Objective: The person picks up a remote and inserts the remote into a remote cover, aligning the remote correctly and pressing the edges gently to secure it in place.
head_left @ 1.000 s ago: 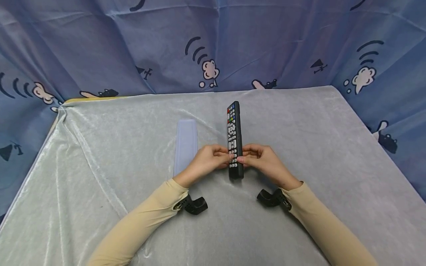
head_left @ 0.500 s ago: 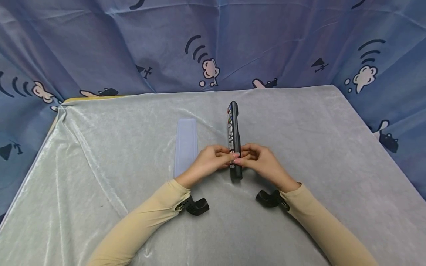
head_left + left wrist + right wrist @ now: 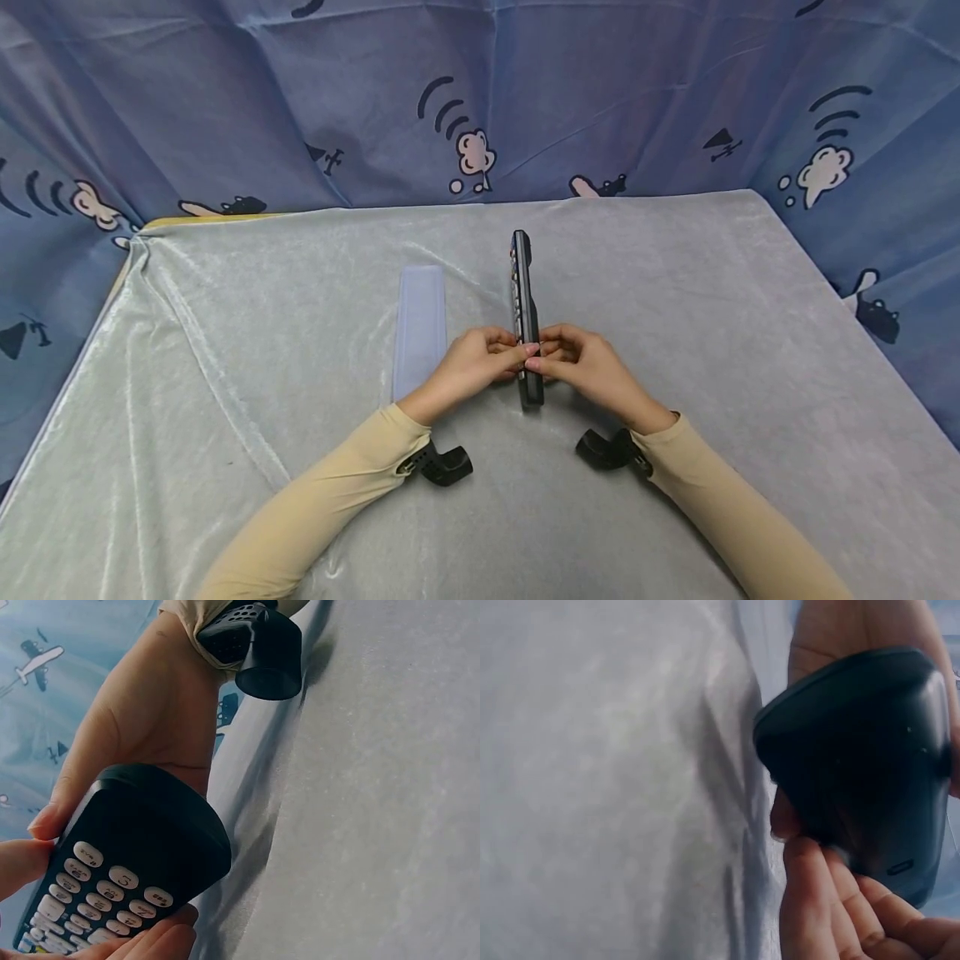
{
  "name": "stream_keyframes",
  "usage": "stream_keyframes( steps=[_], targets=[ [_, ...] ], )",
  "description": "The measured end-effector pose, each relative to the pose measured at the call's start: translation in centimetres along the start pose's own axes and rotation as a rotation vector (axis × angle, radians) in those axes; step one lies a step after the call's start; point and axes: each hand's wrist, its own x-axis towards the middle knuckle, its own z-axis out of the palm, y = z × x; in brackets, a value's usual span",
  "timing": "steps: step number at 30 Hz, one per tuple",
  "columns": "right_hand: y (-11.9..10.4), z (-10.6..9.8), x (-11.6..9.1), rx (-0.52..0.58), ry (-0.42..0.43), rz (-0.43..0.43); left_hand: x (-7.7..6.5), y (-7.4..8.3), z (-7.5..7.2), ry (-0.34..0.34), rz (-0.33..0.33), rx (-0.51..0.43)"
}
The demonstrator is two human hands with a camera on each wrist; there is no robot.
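Observation:
A black remote control (image 3: 529, 321) stands on its long edge in the middle of the head view, pinched near its closer end by both hands. My left hand (image 3: 480, 364) has its thumb on the upper edge and its fingers along the button side. From the other side my right hand (image 3: 583, 360) holds it, thumb on the same edge and fingers against the back. In the left wrist view the light buttons of the remote (image 3: 109, 889) show. The right wrist view shows its smooth dark back (image 3: 862, 772).
A flat, pale translucent strip, like a sleeve (image 3: 420, 325), lies on the grey cloth-covered table (image 3: 720, 333) just left of the remote, partly behind the left hand. A blue patterned curtain (image 3: 600, 100) hangs behind the table. Black wrist cameras (image 3: 448, 467) sit on both wrists.
The remote has been rolled from its button face showing onto its edge, with the buttons turned to the left. Both hands keep hold of it and have barely shifted.

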Motion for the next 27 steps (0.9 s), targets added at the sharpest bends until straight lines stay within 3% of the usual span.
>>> stream_keyframes(
  steps=[6,13,17,27],
  targets=[
    [0.0,-0.5,0.1,0.091,-0.042,0.016,0.1,0.0,-0.1,-0.032,0.037,-0.033],
    [0.1,-0.9,0.3,0.132,-0.06,0.048,0.2,-0.2,-0.7,-0.079,0.075,-0.202],
    [0.4,-1.1,0.5,0.177,-0.067,0.068,0.2,-0.2,-0.8,-0.089,0.076,-0.25],
    [0.6,-1.3,0.5,0.223,-0.068,0.1,0.1,0.0,-1.2,-0.096,0.037,-0.243]
  ],
)
